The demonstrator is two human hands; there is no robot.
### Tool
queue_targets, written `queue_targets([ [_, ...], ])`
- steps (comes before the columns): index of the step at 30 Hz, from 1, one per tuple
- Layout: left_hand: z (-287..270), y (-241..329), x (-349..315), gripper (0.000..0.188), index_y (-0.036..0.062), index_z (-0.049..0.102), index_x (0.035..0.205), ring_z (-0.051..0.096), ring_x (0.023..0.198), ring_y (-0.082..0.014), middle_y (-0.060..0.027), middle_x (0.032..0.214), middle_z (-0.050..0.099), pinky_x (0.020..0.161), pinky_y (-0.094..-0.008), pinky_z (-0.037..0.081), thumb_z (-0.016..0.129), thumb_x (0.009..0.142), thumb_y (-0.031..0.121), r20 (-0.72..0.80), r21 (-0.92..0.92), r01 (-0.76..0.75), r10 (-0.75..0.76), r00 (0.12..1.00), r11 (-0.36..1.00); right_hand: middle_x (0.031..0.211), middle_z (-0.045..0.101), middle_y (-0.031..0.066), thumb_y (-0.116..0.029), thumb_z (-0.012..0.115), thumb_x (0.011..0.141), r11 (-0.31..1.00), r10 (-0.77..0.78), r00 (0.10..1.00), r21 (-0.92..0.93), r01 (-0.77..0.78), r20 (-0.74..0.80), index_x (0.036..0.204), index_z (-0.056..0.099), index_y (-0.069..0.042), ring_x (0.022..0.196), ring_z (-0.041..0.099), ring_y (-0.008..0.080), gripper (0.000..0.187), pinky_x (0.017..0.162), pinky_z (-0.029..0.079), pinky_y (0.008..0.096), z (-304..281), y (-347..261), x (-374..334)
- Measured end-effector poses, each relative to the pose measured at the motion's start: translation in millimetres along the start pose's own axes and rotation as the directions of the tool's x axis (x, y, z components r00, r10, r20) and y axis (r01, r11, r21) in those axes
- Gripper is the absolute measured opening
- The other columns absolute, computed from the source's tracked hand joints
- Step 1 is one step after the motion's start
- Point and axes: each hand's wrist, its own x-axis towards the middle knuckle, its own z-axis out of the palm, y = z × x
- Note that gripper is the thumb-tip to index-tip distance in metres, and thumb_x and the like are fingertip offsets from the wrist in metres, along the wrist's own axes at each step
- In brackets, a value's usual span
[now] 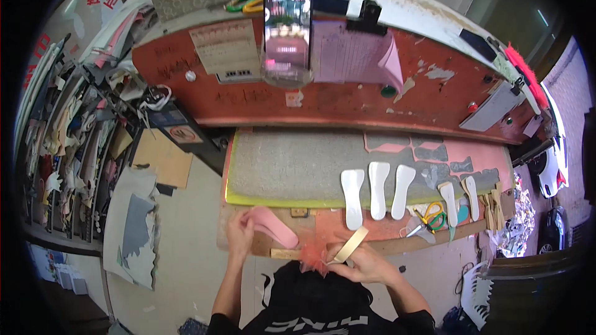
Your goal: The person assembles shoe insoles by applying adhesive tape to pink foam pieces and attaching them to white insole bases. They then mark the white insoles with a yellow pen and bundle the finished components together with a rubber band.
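Note:
My left hand (239,234) is closed on the end of a pink insole-shaped piece (273,225), which seems to be a small stack. The piece slants down to the right over the table's near edge. My right hand (363,265) is closed around a stiff cream band (351,244), curved like a ring seen edge-on. A reddish see-through plastic bundle (314,257) lies against that hand's fingertips, close to my body. Beyond my right hand, three white insole-shaped pieces (379,191) lie on the grey sheet material (292,164).
Yellow-and-green-handled scissors (430,217) lie right of centre. Smaller sole-shaped pieces (447,203) are at the table's right. A red panel (248,104) rises behind, with a phone (287,37) and clipped papers. Racks of material scraps (62,149) stand left. A wooden strip (285,253) edges the table.

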Motion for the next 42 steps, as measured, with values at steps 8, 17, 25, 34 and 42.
queue_targets([
  [8, 9.5, 118.8, 8.0, 0.031, -0.0078, 0.065, 0.120, 0.062, 0.108, -0.0198, -0.0114, 0.116, 0.065, 0.093, -0.0324, 0.049, 0.058, 0.094, 0.009, 0.501, -0.695, 0.262, 0.189, 0.845, 0.669, 0.089, 0.064, 0.0061, -0.001, 0.066, 0.091, 0.932, -0.103, 0.987, 0.359, 0.054, 0.121, 0.090, 0.061, -0.002, 0.085, 0.067, 0.0184, 0.005, 0.073, 0.053, 0.0348, -23.0, -38.4, 20.0],
  [17, 56.0, 152.3, -54.0, 0.046, -0.0033, 0.042, 0.143, 0.056, 0.121, -0.0191, -0.0127, 0.132, 0.058, 0.106, -0.0363, 0.044, 0.050, 0.103, 0.017, 0.733, -0.681, 0.680, 0.241, 0.636, 0.274, 0.086, 0.066, 0.0133, -0.009, 0.069, 0.086, 0.988, 0.147, 0.985, 0.065, -0.141, -0.087, 0.094, 0.064, 0.000, 0.080, 0.066, 0.0270, 0.013, 0.071, 0.051, 0.0378, -24.5, -11.2, 23.1],
  [25, 51.0, 148.0, -45.9, 0.035, 0.0010, 0.056, 0.122, 0.062, 0.099, -0.0113, -0.0048, 0.108, 0.065, 0.089, -0.0280, 0.051, 0.072, 0.092, 0.009, 0.840, -0.497, 0.435, 0.290, 0.458, 0.751, 0.085, 0.067, 0.0070, -0.008, 0.072, 0.085, 0.982, 0.180, 0.973, 0.088, -0.169, -0.142, 0.093, 0.065, -0.001, 0.081, 0.066, 0.0188, 0.013, 0.075, 0.053, 0.0340, -31.7, 4.5, 15.8],
  [34, 47.8, 132.0, -6.5, 0.044, 0.0013, 0.056, 0.124, 0.064, 0.095, -0.0143, -0.0078, 0.105, 0.066, 0.086, -0.0301, 0.054, 0.032, 0.110, 0.035, 0.859, -0.412, 0.673, 0.016, 0.512, 0.615, 0.079, 0.063, 0.0079, -0.003, 0.063, 0.083, 0.964, -0.073, 0.961, 0.264, 0.000, 0.268, 0.083, 0.058, -0.003, 0.073, 0.064, 0.0221, 0.005, 0.068, 0.050, 0.0350, -27.9, -28.5, 10.5],
  [42, 36.4, 153.9, -21.0, 0.028, -0.0002, 0.062, 0.113, 0.065, 0.091, -0.0125, -0.0047, 0.098, 0.069, 0.082, -0.0285, 0.053, 0.056, 0.104, 0.025, 0.877, -0.466, 0.411, 0.345, 0.334, 0.784, 0.080, 0.064, 0.0118, 0.000, 0.064, 0.080, 0.999, -0.039, 0.981, -0.030, 0.034, -0.189, 0.087, 0.061, 0.001, 0.072, 0.065, 0.0282, 0.008, 0.065, 0.052, 0.0381, -24.5, -4.9, 29.3],
])
